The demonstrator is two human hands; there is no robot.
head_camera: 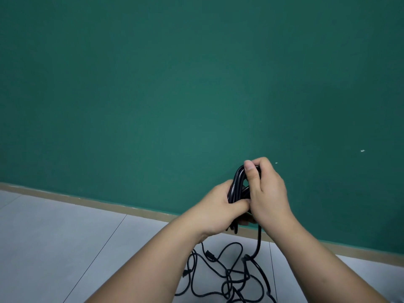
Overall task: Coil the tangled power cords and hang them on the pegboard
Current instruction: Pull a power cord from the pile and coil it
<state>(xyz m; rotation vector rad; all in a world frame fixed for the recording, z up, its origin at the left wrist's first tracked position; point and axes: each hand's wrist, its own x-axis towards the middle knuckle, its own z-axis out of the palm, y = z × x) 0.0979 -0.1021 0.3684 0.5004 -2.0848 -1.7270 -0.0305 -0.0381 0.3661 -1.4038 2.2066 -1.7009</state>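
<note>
A small coil of black power cord (237, 182) is held upright between both hands, in front of the green wall. My left hand (215, 209) grips the coil's lower part, thumb pressed across the loops. My right hand (267, 191) holds the top of the coil, thumb over the upper bend. One strand (259, 241) hangs from the coil down to a tangle of black cords (231, 276) on the floor below my forearms. No pegboard is in view.
A plain green wall (196, 95) fills most of the view, with a tan baseboard (87, 201) along its foot. Grey floor tiles (54, 248) lie to the left and under the tangle.
</note>
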